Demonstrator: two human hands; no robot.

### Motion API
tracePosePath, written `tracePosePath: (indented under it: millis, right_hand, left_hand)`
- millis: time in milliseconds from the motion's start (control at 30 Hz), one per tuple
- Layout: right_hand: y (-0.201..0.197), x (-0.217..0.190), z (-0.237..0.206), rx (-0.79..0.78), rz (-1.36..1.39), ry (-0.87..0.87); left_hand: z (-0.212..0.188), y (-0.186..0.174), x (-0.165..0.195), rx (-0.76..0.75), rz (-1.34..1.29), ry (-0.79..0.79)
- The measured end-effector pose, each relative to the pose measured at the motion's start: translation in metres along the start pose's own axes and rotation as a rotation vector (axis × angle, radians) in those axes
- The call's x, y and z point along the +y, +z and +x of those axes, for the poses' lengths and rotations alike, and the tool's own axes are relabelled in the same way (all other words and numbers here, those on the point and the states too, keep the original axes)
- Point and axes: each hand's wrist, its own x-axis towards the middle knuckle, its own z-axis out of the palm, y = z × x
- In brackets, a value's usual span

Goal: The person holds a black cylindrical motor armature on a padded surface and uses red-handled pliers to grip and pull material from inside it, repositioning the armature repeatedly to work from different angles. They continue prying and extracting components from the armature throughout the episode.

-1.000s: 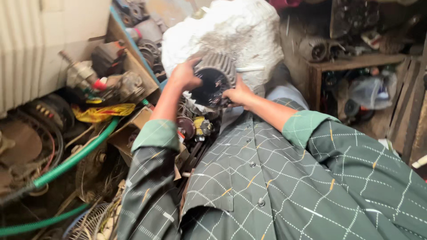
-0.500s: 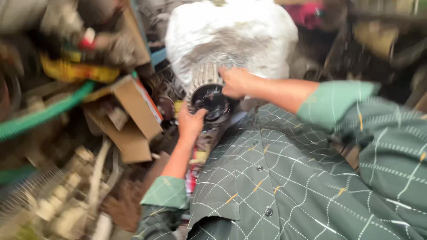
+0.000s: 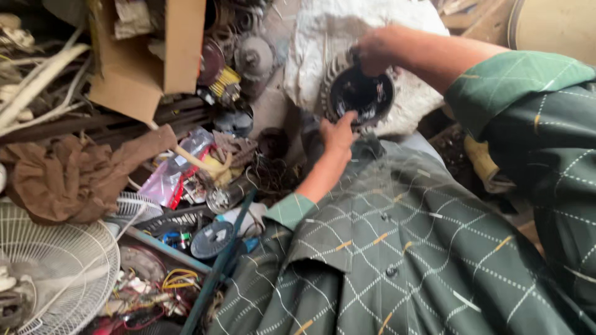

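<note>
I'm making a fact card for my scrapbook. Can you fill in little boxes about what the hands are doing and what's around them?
Left hand: left hand touches the lower rim of the round motor part
Right hand: right hand grips the motor part's top edge
Motor part: dark, round, ribbed around the side, held up in front of a white sack
Clothing: green checked shirt
Left side: cardboard box, brown cloth, white fan guard
Near middle: dark pole, tangled wires

both hands (image 3: 338,133) (image 3: 372,49) on a round dark finned motor housing (image 3: 360,94), white sack (image 3: 335,43) behind
</note>
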Motion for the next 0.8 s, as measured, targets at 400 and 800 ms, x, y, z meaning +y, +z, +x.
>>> tracePosePath:
  millis: [400, 800]
  right_hand:
    - [0.131, 0.066, -0.120, 1.106, 0.673, 0.048]
    - [0.441, -0.304, -0.149, 1.551, 1.681, 0.824]
  left_hand:
    - [0.013, -0.095, 0.079, -0.484, 0.950, 0.706]
    - [0.037, -0.108, 0.193, -0.861, 1.431, 1.461]
